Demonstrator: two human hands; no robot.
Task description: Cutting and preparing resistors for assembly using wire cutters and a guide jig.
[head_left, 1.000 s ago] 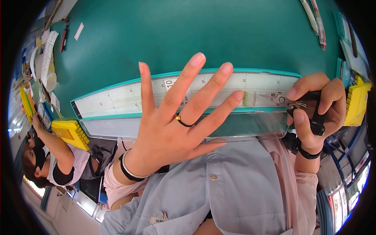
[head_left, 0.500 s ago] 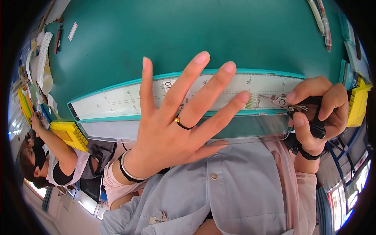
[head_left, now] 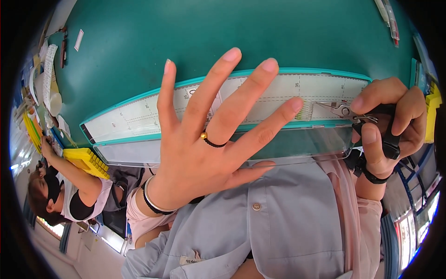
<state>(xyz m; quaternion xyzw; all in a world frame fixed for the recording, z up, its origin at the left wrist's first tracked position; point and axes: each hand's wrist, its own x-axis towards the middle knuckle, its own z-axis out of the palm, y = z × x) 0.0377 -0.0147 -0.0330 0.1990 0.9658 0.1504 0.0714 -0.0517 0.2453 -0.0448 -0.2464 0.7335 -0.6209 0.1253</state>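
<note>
A long flat teal-edged case (head_left: 107, 108) lies across the table, its white ruled liner (head_left: 278, 83) facing up and its clear lid (head_left: 297, 144) folded toward me. My left hand (head_left: 195, 135) spreads over the case, palm down with fingers apart. Its index fingertip is at a small row of fine yellow-green strands (head_left: 304, 110) on the liner; whether it presses on them I cannot tell. In my right hand (head_left: 395, 125) is a pair of small silver pliers (head_left: 341, 109) with black handles, gripped at the case's right end. The pliers' tips point left, close beside the strands.
The green tabletop (head_left: 139, 37) stretches beyond the case. Pens (head_left: 390, 21) lie far right, near a yellow bin (head_left: 432, 111). At left are a white label (head_left: 79, 40), a dark slim tool (head_left: 64, 49), a yellow bin (head_left: 86, 160) and another person (head_left: 79, 190) working.
The view has shifted slightly, so the case and table sit a little higher. Both hands keep nearly the same pose, and the pliers stay beside the strands.
</note>
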